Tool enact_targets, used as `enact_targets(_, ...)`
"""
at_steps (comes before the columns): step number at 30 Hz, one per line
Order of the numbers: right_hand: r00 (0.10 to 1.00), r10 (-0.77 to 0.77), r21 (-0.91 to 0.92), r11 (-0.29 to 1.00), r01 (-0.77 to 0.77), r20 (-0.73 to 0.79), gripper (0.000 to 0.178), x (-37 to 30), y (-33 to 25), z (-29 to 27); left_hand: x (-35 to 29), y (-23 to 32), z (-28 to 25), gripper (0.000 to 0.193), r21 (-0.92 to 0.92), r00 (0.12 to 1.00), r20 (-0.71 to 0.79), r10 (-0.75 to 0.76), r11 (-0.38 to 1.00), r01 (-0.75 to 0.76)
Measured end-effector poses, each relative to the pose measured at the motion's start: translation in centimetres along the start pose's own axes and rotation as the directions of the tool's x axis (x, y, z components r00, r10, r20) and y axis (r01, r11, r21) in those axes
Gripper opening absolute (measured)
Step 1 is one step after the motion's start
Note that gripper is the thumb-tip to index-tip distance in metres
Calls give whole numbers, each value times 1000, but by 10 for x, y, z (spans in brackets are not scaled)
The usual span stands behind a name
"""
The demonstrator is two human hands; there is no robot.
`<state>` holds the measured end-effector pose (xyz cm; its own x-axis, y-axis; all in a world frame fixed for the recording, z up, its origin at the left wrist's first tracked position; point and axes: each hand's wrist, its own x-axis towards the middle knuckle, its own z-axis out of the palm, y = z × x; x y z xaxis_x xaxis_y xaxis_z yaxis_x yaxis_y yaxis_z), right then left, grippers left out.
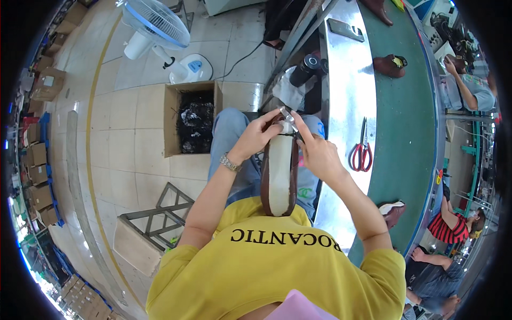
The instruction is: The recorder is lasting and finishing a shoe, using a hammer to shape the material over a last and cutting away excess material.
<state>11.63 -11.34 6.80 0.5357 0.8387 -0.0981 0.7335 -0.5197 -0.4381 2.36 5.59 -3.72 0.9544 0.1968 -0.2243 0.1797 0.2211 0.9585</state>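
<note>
A brown shoe [279, 181] lies bottom up in my lap, its long pale underside facing me and one end against my yellow shirt. At its far end is a small shiny silvery piece [288, 119], too small to make out its kind. The fingertips of my left hand [261, 133] are closed on this piece, thumb and index finger together. My right hand [320, 152] grips the shoe's far right side. Its index finger reaches up to the silvery piece, while the other fingers are partly hidden behind the shoe.
At my right runs a metal ledge with red-handled scissors [362, 152] and a phone [345, 30], beside a green conveyor belt [402, 160] carrying other brown shoes. An open carton [172, 120] of dark scraps, a fan [160, 26] and a metal frame [168, 213] stand leftward. Co-workers sit beyond the belt.
</note>
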Motion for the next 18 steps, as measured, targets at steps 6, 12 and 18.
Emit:
enact_targets(6,973,203,302,939,-162,-107,67,-18,35,4,-29,1,-10,62,-157,996,-58,66,985,-75)
enact_targets(12,796,522,151,852,-501,-308,62,-68,145,51,-52,14,8,64,142,980,-149,129,984,-108)
enact_targets(18,826,405,118,912,-392,-392,63,-100,193,104,-103,125,-4,37,243,732,-160,662,745,-621)
